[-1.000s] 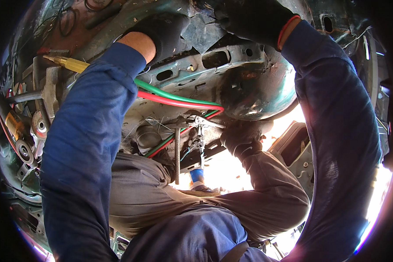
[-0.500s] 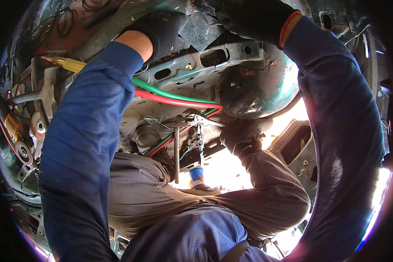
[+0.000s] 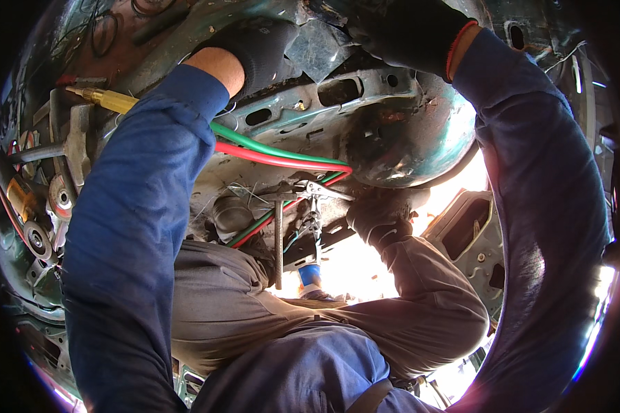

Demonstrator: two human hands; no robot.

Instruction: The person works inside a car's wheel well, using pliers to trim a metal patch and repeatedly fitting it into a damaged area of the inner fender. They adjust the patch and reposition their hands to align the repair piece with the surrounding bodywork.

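Note:
Both my hands are at the top of the view in black gloves, reaching up to the vehicle body's worn metal. My left hand [image 3: 260,49] is at the left side of a small grey sheet-metal piece [image 3: 317,54], its fingers lost in shadow. On the other side of that piece is my right hand [image 3: 410,36], in a glove with a red cuff edge. Its fingers are too dark to make out, as is anything they may hold. Just below the sheet-metal piece runs a green-grey metal panel with oval holes [image 3: 365,86].
A green hose [image 3: 262,146] and a red hose [image 3: 269,160] cross below my left forearm. Locking pliers [image 3: 327,191] and a hammer [image 3: 279,227] are near my feet. At left lie a yellow-handled screwdriver [image 3: 114,101], another hammer [image 3: 80,141] and an angle grinder [image 3: 24,203].
My right hand and forearm have shifted slightly to the right. My left forearm has moved a little to the right too. The tools and hoses stay in place.

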